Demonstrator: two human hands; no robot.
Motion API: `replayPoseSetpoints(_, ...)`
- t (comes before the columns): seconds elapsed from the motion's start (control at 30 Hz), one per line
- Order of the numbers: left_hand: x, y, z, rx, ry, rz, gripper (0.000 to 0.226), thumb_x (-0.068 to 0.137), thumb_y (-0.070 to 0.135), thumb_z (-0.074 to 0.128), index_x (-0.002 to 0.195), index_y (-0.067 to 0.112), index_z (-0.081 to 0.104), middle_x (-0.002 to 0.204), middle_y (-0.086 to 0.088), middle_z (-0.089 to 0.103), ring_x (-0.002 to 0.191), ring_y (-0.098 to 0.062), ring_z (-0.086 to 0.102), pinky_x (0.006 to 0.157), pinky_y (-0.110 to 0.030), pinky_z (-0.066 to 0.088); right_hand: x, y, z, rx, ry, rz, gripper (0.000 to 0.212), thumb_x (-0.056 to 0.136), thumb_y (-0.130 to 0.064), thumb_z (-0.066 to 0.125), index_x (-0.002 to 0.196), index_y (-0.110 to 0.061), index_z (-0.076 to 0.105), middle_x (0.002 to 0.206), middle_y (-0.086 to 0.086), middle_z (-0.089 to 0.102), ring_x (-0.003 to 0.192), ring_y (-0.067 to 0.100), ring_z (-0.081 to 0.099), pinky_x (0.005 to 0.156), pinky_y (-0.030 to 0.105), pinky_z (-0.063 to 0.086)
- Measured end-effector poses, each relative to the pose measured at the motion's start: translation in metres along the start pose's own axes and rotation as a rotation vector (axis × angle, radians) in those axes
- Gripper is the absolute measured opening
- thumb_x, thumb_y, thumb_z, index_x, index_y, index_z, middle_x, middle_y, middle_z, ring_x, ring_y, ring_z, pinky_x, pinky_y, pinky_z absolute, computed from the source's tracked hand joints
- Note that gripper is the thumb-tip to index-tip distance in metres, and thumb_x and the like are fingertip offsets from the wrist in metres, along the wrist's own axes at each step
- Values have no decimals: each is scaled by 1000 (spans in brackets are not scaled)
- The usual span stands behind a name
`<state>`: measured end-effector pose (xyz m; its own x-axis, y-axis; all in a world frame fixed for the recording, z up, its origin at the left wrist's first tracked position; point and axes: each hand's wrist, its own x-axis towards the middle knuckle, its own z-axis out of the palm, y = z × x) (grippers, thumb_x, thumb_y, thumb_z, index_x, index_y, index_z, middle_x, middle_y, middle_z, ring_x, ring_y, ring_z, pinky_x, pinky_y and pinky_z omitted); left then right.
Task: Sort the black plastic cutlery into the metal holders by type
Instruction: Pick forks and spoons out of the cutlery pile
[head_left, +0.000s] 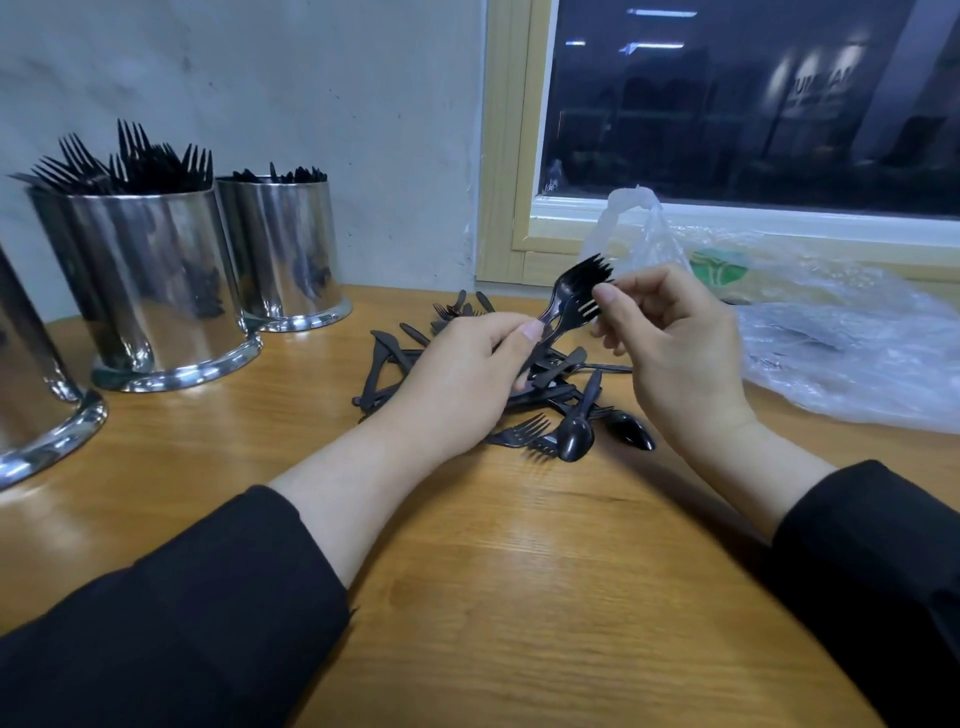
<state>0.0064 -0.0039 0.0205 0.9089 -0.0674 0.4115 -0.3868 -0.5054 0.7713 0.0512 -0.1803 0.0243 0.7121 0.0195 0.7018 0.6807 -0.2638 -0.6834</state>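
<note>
A: What are the hands doing?

B: The left hand (462, 379) is gripping two black forks (574, 299) by their handles, thumb pressing on top, so its grip is clamped on them. The fork heads are pointing up toward one o'clock. The right hand (670, 343) is pinching the tines of the nearer fork between thumb and curled fingers, so that grip is clamped on the same forks.

A: And where is the remaining cutlery lying?

B: A loose pile of cutlery (550, 395) is lying on the wooden worktop (519, 571), directly under both hands. Knives are showing at its nine o'clock side, and two spoons (602, 436) with a couple of forks at its six o'clock edge.

A: The holders?

B: Three metal holders are standing at ten o'clock from the pile. The middle holder (150, 291) is bristling with forks, tines up. The far holder (285, 249), just beside it, is holding dark cutlery whose type I cannot tell. The near holder (31, 395) is cut off by the left edge.

A: Anything else?

B: A crumpled clear plastic bag (810, 332) is lying at three o'clock, below a window (727, 104).
</note>
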Motion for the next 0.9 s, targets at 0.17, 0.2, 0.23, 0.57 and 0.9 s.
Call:
replayPoseSetpoints(0.17,3,-2,-9,77,39,-20,26,103,43,50,96,29,71,65,17,60,62,4,55,61,-22,40,1,11,4,-48,-36,107,16,91,-37,69,93,-22,64,79,-3,70,75,7,66,70,25,51)
replayPoseSetpoints(0.2,5,-5,-13,81,88,-28,27,103,41,51,94,26,71,65,13,58,58,2,51,59,-25,37,1,13,5,-126,-65,111,18,90,-42,68,91,-25,64,79,-4,68,75,8,64,69,25,49)
replayPoseSetpoints(0.23,6,-8,-17,76,145,-33,29,104,40,50,90,23,69,64,11,55,52,0,45,57,-27,35,0,15,5,-239,-133,104,22,89,-47,67,87,-25,64,76,-6,65,72,7,61,66,25,45)
replayPoseSetpoints(0.57,4,-13,-36,103,337,-81,43,106,44,43,88,12,65,57,8,41,49,-8,37,53,-29,31,-10,19,13,-741,-670,60,39,80,-67,61,76,-28,63,90,-5,57,82,16,57,81,38,50)
replayPoseSetpoints(0.9,0,-8,-34,161,300,-75,38,106,41,43,101,14,68,70,2,54,74,-20,56,60,-29,38,-9,14,9,-590,-602,54,36,88,-57,59,77,-23,63,83,-7,57,78,12,55,70,33,43)
